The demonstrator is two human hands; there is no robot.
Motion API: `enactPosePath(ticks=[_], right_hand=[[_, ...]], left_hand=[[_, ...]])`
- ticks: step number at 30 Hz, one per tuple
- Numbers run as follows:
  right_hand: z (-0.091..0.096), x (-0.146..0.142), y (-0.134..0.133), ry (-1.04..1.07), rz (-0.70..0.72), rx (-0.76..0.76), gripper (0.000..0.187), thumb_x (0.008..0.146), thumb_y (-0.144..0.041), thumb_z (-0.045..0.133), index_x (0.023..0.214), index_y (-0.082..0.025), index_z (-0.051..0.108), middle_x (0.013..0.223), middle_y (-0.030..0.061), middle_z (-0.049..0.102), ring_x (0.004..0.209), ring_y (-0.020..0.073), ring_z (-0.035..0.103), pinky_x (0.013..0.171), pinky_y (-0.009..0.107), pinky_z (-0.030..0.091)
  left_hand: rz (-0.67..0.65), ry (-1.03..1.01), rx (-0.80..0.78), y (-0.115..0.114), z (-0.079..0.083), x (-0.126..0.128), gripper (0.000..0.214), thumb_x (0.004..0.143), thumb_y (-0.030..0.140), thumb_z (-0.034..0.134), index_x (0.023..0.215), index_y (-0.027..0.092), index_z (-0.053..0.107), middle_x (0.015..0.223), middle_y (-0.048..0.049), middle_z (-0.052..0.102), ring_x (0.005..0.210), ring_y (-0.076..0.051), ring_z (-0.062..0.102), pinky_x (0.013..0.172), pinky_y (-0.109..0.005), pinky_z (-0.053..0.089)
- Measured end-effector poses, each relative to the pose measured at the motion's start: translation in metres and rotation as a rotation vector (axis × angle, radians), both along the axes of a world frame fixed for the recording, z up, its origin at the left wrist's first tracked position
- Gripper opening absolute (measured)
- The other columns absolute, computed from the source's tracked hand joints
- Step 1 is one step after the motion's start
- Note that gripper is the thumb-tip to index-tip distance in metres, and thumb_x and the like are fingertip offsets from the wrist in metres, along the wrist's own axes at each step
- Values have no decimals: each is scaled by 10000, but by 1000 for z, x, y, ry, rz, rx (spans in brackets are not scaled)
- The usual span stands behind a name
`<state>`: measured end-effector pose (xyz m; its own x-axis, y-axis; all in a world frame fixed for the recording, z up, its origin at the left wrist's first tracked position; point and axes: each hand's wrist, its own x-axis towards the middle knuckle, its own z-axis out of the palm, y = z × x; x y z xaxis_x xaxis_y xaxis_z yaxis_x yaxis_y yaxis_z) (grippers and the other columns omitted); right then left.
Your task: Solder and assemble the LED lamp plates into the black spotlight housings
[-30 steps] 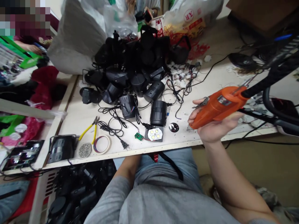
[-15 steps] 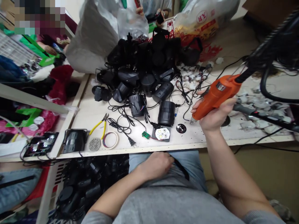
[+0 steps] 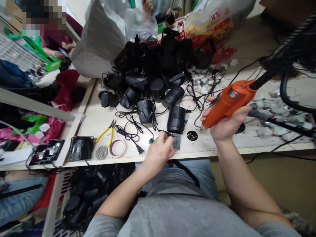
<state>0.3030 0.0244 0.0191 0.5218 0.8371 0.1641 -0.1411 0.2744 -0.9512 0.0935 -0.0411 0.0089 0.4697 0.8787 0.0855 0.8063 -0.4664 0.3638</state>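
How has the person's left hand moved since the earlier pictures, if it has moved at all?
Yes: the left hand has moved forward, from behind the table's front edge to over it, and is now at the metal plate.

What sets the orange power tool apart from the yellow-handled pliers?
The orange power tool is raised in the right hand; the yellow-handled pliers lie on the table. The tool is bulky and corded; the pliers are slim and cordless. Both are hand tools.
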Motion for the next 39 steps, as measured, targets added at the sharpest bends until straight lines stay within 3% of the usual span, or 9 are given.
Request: enactPosePath(ticks=[5, 8, 12, 17, 22, 28, 31, 35, 39], right_hand=[[-3, 2, -6, -33, 51, 37, 842, 702, -976, 328, 882, -242, 700, 517, 17, 549, 388, 183, 499, 377, 328, 381], [-1, 0, -11, -44, 67, 43, 855, 722, -980, 266, 881, -259, 696, 508, 15, 535, 402, 191, 514, 370, 316, 346], [7, -5, -20, -72, 112, -1, 859, 712, -991, 255, 878, -272, 694, 525, 28, 553, 435, 208, 539, 395, 331, 395], [14, -3, -29, -141, 135, -44, 908, 629, -1044, 228, 868, -291, 675, 529, 46, 564, 405, 210, 481, 378, 341, 377], [13, -2, -29, -169, 167, -57, 944, 614, -1056, 213, 897, -284, 678, 534, 48, 561, 406, 206, 481, 381, 339, 382], [6, -9, -27, -96, 195, -8, 878, 715, -998, 246, 895, -268, 698, 572, 58, 583, 467, 223, 545, 406, 344, 398], [3, -11, -28, -87, 234, 11, 865, 720, -989, 277, 924, -265, 703, 576, 53, 566, 473, 231, 557, 400, 345, 385], [6, -14, -31, -74, 190, 7, 866, 683, -1004, 295, 883, -269, 707, 521, 43, 525, 461, 234, 559, 377, 331, 352], [10, -17, -37, -82, 168, 31, 838, 711, -986, 297, 857, -268, 703, 481, 29, 502, 438, 225, 555, 370, 323, 358]], left_hand=[[117, -755, -145, -5, -14, -22, 295, 827, 332, 787, 953, 207, 551, 1026, -32, 577, 814, -124, 652, 689, -236, 571], [89, -938, -259, -1, -30, -17, 320, 846, 405, 769, 952, 198, 550, 1053, -70, 649, 935, -173, 698, 778, -287, 594], [93, -673, 37, 3, -42, -5, 203, 908, 350, 710, 979, 192, 606, 1014, -84, 721, 955, -204, 697, 818, -345, 566], [41, -395, 284, 2, -32, -7, 133, 967, 317, 629, 980, 189, 595, 980, -81, 734, 955, -216, 691, 843, -377, 521], [-19, -537, 364, 2, -22, -21, 94, 990, 131, 518, 994, 206, 574, 865, -17, 680, 859, -156, 668, 918, -371, 535], [25, -287, 398, -19, -46, -25, 292, 990, 424, 571, 1144, 189, 650, 1051, -115, 655, 979, -235, 618, 843, -384, 501], [13, -250, 363, -24, -49, -33, 284, 990, 365, 568, 1204, 205, 663, 1148, -128, 643, 1074, -246, 595, 911, -393, 477], [-303, -36, 260, -20, -20, -45, 375, 952, 144, 529, 1290, 265, 638, 1273, -83, 656, 1090, -230, 571, 898, -368, 430], [-697, 242, 125, -14, 12, -40, 305, 955, 199, 574, 1253, 211, 637, 1253, -80, 650, 958, -215, 562, 750, -349, 403]])
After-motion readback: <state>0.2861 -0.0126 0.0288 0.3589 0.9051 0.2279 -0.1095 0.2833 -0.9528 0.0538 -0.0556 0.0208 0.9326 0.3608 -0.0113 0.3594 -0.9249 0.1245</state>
